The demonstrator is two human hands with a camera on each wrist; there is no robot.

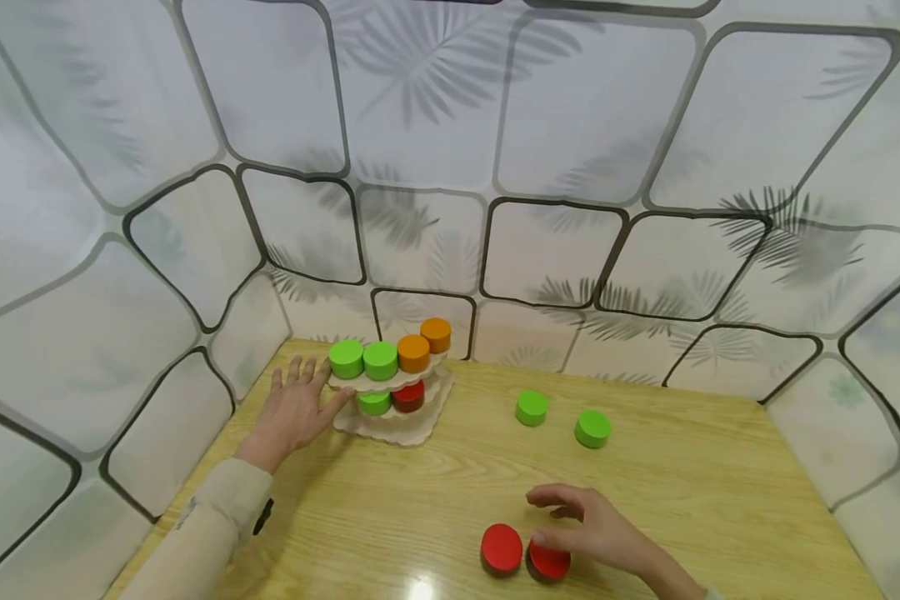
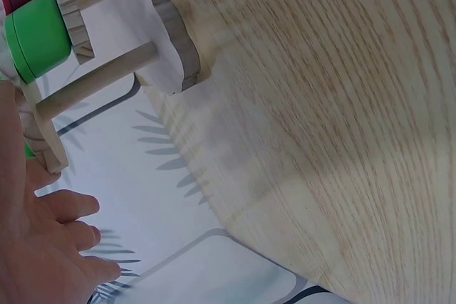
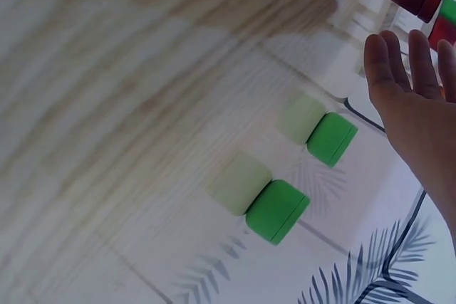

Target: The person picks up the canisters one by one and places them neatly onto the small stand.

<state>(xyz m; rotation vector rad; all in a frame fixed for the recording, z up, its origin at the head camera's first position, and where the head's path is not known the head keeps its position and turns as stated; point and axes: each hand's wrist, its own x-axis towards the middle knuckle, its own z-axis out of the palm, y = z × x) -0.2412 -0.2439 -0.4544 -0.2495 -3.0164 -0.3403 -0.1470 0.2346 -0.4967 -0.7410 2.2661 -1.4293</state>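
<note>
Nearest the viewer, at the front edge of a light wooden table (image 1: 435,492), two red discs (image 1: 502,547) lie side by side, touching or nearly so. The person's right hand (image 1: 596,525) rests over the right-hand one (image 1: 549,560), fingertips down on its top and the thumb reaching out toward the left; the fingers are bent over the disc, but whether they pinch it or only touch it cannot be told from here. The right wrist view shows that hand's fingers fairly straight and together.

Further back on the table, two green discs (image 1: 531,408) sit flat and a little apart from each other, the second (image 1: 592,428) to the right of the first, both well clear of the hands.

At the back left corner stands a small tiered wooden stand (image 1: 397,421) with wavy-edged shelves held up by dowels. Its top shelf carries a row of two green discs (image 1: 363,359) and two orange discs (image 1: 424,344). On the tier beneath sit one green disc (image 1: 375,403) and one red disc (image 1: 408,396). The left hand (image 1: 296,408) lies flat beside the stand, fingers spread and straight, fingertips against the upper shelf's edge, seemingly steadying it; it holds nothing.

Around the table rise white panels (image 1: 420,125) printed with grey palm leaves and dark rounded outlines.
</note>
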